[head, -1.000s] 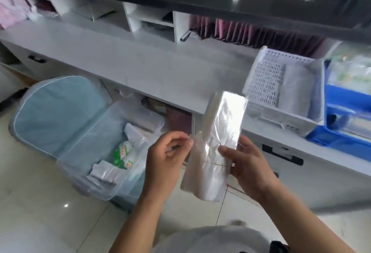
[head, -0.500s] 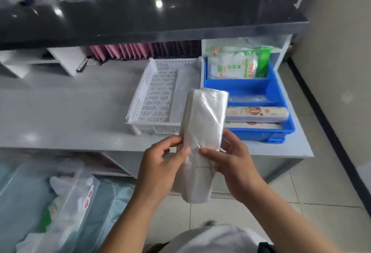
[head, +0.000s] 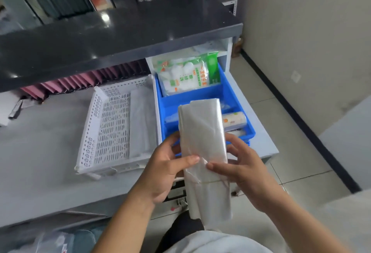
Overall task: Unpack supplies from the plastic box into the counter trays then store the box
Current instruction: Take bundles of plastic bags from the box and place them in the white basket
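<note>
Hands meet in front of the counter: the left hand (head: pixel 166 169) and right hand (head: pixel 244 169) both pinch a folded bundle of clear plastic bags (head: pixel 203 142), thumbs on its near face, held upright above the near edge of the blue tray (head: pixel 204 94). Just left of that sits the white perforated tray (head: pixel 112 126) on the grey counter (head: pixel 44 148).

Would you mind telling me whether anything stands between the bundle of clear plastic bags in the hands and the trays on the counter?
Nothing visible does. Both the left hand and right hand hold the bundle of clear plastic bags in the air in front of the blue tray, with the white perforated tray open beside it.
</note>
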`<state>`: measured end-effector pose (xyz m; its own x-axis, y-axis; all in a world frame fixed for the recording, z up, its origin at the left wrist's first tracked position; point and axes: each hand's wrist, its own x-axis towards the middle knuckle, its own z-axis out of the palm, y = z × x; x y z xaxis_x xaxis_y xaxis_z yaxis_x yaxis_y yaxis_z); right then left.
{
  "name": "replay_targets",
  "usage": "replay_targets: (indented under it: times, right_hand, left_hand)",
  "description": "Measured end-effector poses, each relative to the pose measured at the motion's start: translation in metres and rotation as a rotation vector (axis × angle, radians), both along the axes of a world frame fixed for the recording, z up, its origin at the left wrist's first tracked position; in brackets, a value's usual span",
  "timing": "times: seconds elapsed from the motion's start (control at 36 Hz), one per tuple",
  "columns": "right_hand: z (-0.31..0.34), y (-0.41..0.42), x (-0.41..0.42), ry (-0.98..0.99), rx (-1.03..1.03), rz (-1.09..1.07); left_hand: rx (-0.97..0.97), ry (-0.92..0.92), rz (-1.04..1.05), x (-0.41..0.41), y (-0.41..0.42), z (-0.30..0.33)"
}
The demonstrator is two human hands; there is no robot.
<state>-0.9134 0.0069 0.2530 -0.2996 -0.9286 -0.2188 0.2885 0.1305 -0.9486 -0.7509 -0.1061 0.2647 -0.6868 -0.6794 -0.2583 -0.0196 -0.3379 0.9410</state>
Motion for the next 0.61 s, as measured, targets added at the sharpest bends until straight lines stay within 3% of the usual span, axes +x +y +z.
replay_targets:
  times: [0.19,0.31,0.5,0.61]
  right_hand:
    - [0.007,-0.016,-0.013,0.042,0.116,0.202]
    - [0.017,-0.044,-0.019,0.073,0.15,0.184]
    - [0.028,-0.094,-0.032,0.439,0.081,0.082]
    - [0.039,-0.114,-0.042,0.753,0.046,0.035]
  left_hand:
    - [0.118,0.134,0.074,-0.01,-0.049,-0.002]
    - [0.117,0.173,0.054,-0.013,-0.073,-0.001]
    - [0.005,0.25,-0.002,-0.004,-0.126,0.01]
    - [-0.084,0.287,-0.004,0.006,-0.165,0.028]
